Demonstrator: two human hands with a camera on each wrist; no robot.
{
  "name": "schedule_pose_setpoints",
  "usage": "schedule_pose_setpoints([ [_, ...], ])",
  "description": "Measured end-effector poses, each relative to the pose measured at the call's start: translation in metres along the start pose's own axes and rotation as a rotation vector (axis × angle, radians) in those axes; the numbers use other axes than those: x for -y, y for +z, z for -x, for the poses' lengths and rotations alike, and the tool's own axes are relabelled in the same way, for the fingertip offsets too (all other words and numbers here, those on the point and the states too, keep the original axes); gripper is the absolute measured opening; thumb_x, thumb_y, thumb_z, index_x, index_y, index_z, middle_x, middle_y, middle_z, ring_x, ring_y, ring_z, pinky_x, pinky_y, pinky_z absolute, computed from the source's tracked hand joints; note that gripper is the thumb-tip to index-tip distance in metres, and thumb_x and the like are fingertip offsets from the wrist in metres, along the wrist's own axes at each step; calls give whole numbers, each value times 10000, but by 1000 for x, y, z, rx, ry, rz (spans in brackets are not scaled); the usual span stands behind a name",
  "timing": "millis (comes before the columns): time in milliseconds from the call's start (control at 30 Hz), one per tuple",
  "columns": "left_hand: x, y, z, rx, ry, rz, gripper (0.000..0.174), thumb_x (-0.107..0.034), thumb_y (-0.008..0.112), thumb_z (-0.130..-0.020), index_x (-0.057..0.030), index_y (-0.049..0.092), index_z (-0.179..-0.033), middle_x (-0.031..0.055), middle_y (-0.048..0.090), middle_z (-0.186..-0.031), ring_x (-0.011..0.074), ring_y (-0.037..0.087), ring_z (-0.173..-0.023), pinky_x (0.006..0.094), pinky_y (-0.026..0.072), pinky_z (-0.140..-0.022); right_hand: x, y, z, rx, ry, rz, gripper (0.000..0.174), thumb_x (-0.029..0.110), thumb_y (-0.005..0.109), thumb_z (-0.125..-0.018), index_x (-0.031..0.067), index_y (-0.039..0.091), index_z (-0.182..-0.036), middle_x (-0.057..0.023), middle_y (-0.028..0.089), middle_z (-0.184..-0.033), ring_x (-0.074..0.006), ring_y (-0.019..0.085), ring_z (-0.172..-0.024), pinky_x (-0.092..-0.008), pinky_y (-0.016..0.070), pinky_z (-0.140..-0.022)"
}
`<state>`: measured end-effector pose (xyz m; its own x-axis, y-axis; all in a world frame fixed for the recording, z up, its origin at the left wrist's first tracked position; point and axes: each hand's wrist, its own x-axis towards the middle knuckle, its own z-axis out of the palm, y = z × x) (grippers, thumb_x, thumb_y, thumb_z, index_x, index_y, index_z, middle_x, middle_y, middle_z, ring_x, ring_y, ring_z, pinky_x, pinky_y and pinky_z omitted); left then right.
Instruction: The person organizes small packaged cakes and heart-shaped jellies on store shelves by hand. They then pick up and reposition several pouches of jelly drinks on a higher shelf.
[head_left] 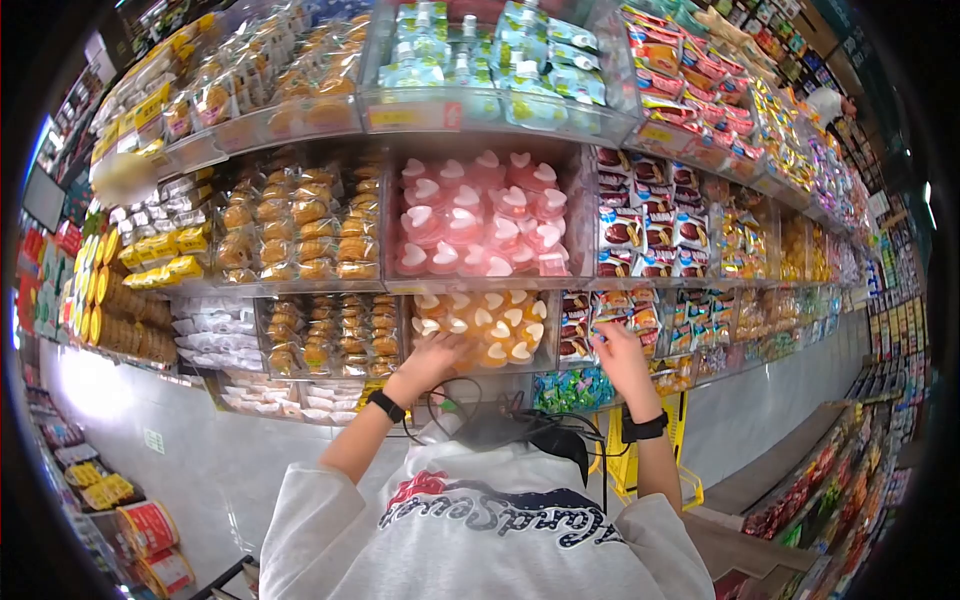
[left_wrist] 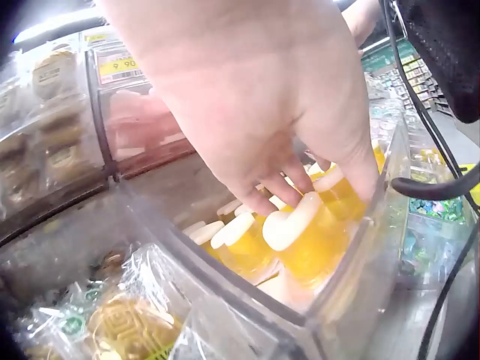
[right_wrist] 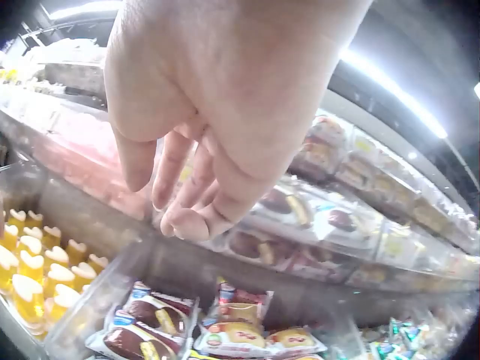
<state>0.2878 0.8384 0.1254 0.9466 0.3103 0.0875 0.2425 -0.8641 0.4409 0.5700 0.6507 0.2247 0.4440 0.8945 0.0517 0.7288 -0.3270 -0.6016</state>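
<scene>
Into a clear bin (left_wrist: 352,289) of orange cups with white heart-shaped lids (left_wrist: 311,229) reaches my left hand (head_left: 440,355). Its fingers (left_wrist: 296,174) point down among the cups, right at the lids, and the thumb side is by the bin's wall. My right hand (head_left: 622,360) hangs above the neighbouring bin of wrapped snack cakes (right_wrist: 244,330), its fingers (right_wrist: 176,169) loosely bent and holding nothing. Below it lie brown and yellow cakes in printed wrappers.
Pink heart-lidded cups (head_left: 480,225) fill the bin above. Wrapped round pastries (head_left: 340,330) stand to the left, more packaged cakes (head_left: 655,225) upper right. Clear dividers (right_wrist: 97,300) separate the bins. Black cables (head_left: 450,400) hang before my chest; a yellow frame (head_left: 625,470) stands low right.
</scene>
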Motion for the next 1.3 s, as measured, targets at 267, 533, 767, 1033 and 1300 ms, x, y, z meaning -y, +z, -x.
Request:
schedule_pose_setpoints([
  [267, 24, 26, -14, 48, 175, -147, 290, -193, 645, -724, -115, 655, -1004, 24, 625, -1039, 250, 522, -993, 364, 438, -884, -50, -32, 92, -245, 145, 106, 201, 99, 605, -859, 6, 601, -1037, -164, 623, -946, -312, 608, -869, -367, 482, -725],
  [533, 18, 32, -11, 107, 84, -208, 337, -135, 644, -703, -114, 633, -1040, 38, 596, -1123, 268, 498, -1069, 384, 400, -934, -70, -15, 149, -246, 249, 112, 191, 81, 617, -844, -3, 597, -1013, -178, 631, -916, -325, 624, -817, -362, 498, -684],
  [767, 20, 28, -4, -24, 136, -214, 293, -107, 610, -737, -89, 621, -1029, 56, 608, -1077, 256, 509, -1087, 395, 392, -919, -59, 1, 146, -201, 284, 56, 199, 100, 606, -846, -17, 603, -1007, -224, 621, -948, -396, 594, -873, -422, 475, -745],
  [1033, 6, -27, 27, -150, -105, -9, 237, -67, 594, -782, -45, 591, -1017, 128, 612, -922, 312, 580, -927, 406, 461, -813, -59, 8, 142, -182, 232, 71, 202, 95, 604, -843, -21, 605, -1008, -229, 616, -940, -403, 589, -867, -431, 473, -746],
  [1300, 1, -36, 52, -53, -203, -16, 301, -41, 626, -741, -47, 577, -1038, 134, 597, -944, 319, 576, -941, 400, 490, -796, -46, 22, 125, -104, 188, 48, 195, 110, 599, -848, -1, 608, -1008, -221, 607, -939, -414, 570, -880, -455, 459, -758],
])
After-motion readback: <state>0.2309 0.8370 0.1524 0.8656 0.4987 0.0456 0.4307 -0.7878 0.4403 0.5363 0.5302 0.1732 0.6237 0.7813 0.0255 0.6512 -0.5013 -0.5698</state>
